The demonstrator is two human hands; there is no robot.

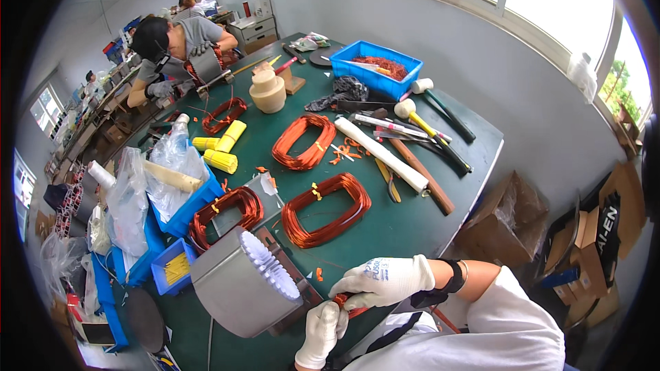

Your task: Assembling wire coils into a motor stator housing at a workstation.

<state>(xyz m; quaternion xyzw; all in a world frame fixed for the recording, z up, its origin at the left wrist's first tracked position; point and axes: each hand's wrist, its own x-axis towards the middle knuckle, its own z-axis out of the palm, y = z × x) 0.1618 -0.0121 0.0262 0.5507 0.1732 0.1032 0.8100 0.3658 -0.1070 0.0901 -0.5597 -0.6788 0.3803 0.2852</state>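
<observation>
**Coil end in both hands, stator core still bare**

We have a small bunch of copper winding (346,302) pinched at the near table edge, just in front of our body. Our right hand (385,280), in a white glove, is curled closed over the top of it; our left hand (322,330), also gloved, is closed round it from below. It sits just right of the grey stator core (240,287), whose slots show white paper liners and no wire that we can see, so we judge the winding-in has barely begun.

Left to go, as it looks: three loose copper coils lie on the green table (405,223) — one (325,209) mid-table, one (225,214) beside the core, one (304,141) further back.

Room: a strip of open mat between the mid coil and our hands, more to the right up to the table's right edge, beyond which stand cardboard boxes (512,223). Left is tight: blue bins (180,216) and plastic bags. Far side holds mallets (433,127), a white roll (380,154), and a blue tray (376,69). Another person (175,48) works at the far corner, well apart.
</observation>
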